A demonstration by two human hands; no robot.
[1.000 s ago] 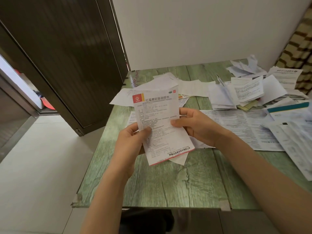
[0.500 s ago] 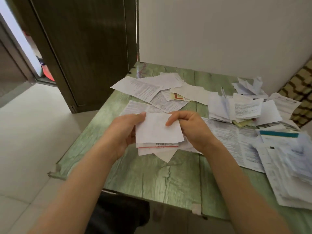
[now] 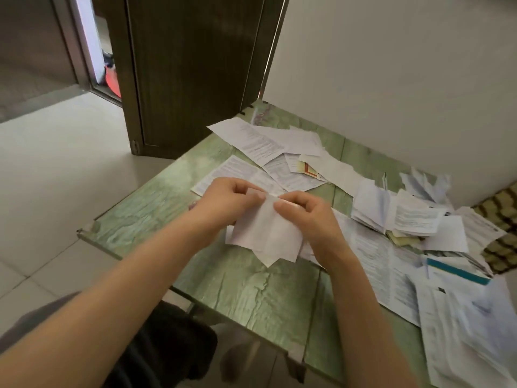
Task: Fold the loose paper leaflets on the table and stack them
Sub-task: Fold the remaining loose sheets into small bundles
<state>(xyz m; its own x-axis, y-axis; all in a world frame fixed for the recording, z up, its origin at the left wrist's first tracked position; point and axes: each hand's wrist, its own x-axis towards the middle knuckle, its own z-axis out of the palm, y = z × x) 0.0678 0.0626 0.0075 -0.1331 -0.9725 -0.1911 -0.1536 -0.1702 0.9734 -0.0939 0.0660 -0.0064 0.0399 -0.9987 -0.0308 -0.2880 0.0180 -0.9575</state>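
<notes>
A white paper leaflet (image 3: 265,233), folded over with its blank back up, hangs just above the green table (image 3: 246,298). My left hand (image 3: 226,200) pinches its top edge on the left. My right hand (image 3: 305,214) pinches the same top fold on the right, thumb and fingers curled on the paper. Many loose leaflets (image 3: 260,141) lie spread over the far and right parts of the table. A pile of folded leaflets (image 3: 375,208) sits at the right, behind my right hand.
A dark wooden door (image 3: 190,65) stands open past the table's far left corner. A white wall (image 3: 391,65) runs behind the table. Large printed sheets (image 3: 461,326) overhang the near right. Pale floor tiles (image 3: 56,177) lie to the left.
The leaflet was held open with its print facing me; both hands have folded it in half and now pinch along the top fold. The view has swung to the left.
</notes>
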